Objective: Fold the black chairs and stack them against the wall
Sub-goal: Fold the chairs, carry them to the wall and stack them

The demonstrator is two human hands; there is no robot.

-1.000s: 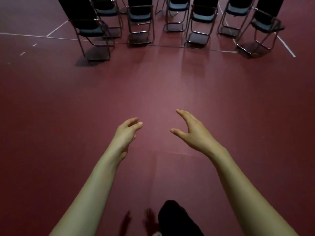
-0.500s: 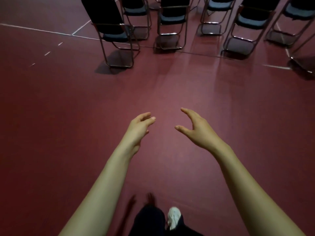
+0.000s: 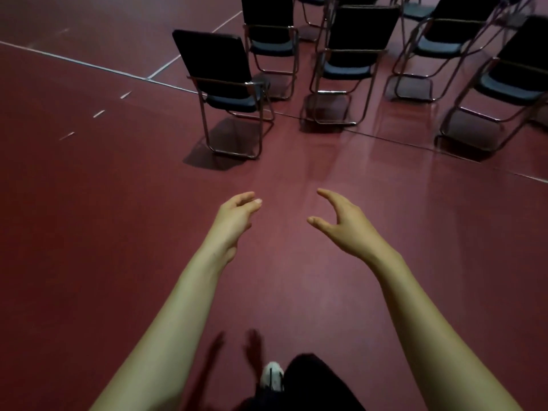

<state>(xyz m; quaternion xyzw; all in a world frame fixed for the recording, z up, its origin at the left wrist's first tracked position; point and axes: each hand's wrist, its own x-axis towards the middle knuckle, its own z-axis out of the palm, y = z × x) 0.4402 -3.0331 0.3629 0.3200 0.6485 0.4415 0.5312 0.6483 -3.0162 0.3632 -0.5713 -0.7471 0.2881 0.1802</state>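
Note:
Several unfolded black chairs with metal tube frames stand on the dark red floor ahead. The nearest chair faces away from me, its backrest toward me, at upper centre-left. A second chair stands to its right, and another at the far right. My left hand and right hand reach forward over bare floor, well short of the nearest chair. Both hands hold nothing, fingers loosely spread and slightly curved.
White court lines cross the red floor at upper left. More chairs crowd the top edge behind the front row. My white shoe and dark trouser leg show at the bottom centre.
The chairs have grown larger and shifted right and down in view as I walk closer. My hands keep the same outstretched pose. My foot has stepped forward.

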